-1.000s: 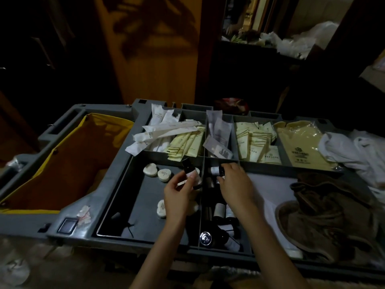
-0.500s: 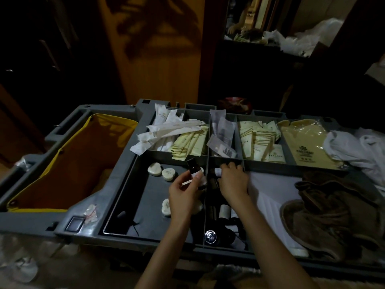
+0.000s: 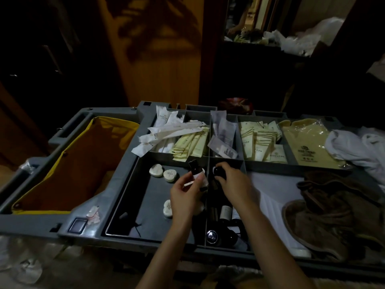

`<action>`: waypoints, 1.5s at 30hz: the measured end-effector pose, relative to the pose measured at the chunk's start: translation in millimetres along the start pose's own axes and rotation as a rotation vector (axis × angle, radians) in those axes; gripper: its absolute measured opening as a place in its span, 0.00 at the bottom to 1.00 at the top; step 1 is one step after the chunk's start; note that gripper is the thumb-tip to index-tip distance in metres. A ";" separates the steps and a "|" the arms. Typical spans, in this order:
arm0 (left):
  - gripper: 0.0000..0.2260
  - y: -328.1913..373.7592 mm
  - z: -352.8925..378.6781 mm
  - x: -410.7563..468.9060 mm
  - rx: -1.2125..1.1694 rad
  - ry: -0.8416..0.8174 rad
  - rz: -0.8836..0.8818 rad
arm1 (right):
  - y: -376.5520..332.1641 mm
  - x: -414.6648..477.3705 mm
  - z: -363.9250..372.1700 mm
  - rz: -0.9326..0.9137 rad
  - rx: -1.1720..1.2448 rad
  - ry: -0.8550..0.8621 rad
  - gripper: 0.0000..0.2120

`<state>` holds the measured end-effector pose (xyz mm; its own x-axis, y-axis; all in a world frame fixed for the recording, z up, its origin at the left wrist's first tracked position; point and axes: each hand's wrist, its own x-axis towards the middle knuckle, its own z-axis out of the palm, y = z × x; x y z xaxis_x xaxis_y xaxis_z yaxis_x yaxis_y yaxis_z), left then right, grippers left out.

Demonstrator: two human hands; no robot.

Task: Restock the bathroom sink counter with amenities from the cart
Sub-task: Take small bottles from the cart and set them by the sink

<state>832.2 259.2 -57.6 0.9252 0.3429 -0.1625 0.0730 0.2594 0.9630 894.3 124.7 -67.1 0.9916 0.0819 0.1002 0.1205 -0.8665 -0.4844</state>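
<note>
Left fingers (image 3: 192,182) pinch a small dark bottle (image 3: 196,170) mid-body at its label, cap up, over the divider between the cart's (image 3: 125,163) open front bin and the narrow bottle slot. Left hand (image 3: 185,197) is closed on it. Right hand (image 3: 233,184) sits in the far end of that slot, fingers curled on a second bottle (image 3: 217,171) at its cap end; grip looks closed.

More bottles (image 3: 226,212) lie flat at the slot's near end, one silver cap (image 3: 211,236) facing up.

Handling guess: light, rigid, smooth plastic, so slippery. Grab around the body at the label, not by the cap. Low break risk.

Open bin: round soaps (image 3: 169,175) toward its far-left corner, one (image 3: 167,208) nearer the divider.

Far row: white sachets (image 3: 166,132), cream sachets (image 3: 193,142), grey packets (image 3: 223,140). Flat, soft, light; pinch at an edge.
</note>
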 end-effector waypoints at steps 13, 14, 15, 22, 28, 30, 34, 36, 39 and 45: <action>0.05 3.6 3.2 -0.6 0.024 -0.020 0.009 | -5.9 11.3 -6.4 0.295 1.151 -0.077 0.05; 0.04 3.1 3.1 -0.3 0.022 -0.020 0.006 | -7.5 10.7 -7.4 0.332 1.169 -0.120 0.05; 0.04 2.9 3.0 -0.3 0.021 -0.021 0.004 | -8.1 9.6 -7.7 0.352 1.171 -0.158 0.06; 0.08 3.8 1.6 0.2 0.022 -0.029 -0.004 | -10.1 10.6 -5.8 0.398 1.347 -0.340 0.18; 0.06 4.2 1.0 -0.5 0.027 -0.050 -0.013 | -8.3 10.3 -4.7 0.412 1.440 -0.358 0.19; 0.03 3.4 0.9 -0.3 0.031 -0.071 -0.019 | -7.2 8.1 -5.8 0.393 1.422 -0.372 0.18; 0.04 2.5 1.7 0.9 -0.004 -0.137 -0.050 | -6.6 4.0 -10.8 0.326 1.365 -0.368 0.13; 0.04 1.5 1.3 2.1 -0.030 -0.155 -0.074 | -5.0 4.6 -10.9 0.318 1.337 -0.357 0.12; 0.09 0.2 0.0 4.7 -0.064 -0.164 -0.109 | -5.0 5.8 -9.4 0.314 1.325 -0.355 0.12; 0.13 -1.5 1.6 8.5 -0.056 -0.169 -0.127 | -1.6 3.9 -7.7 0.302 1.334 -0.334 0.11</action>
<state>840.5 260.3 -60.1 0.9594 0.1493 -0.2393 0.1769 0.3423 0.9228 897.6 122.6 -59.2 0.9284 0.2541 -0.2711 -0.3294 0.2248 -0.9171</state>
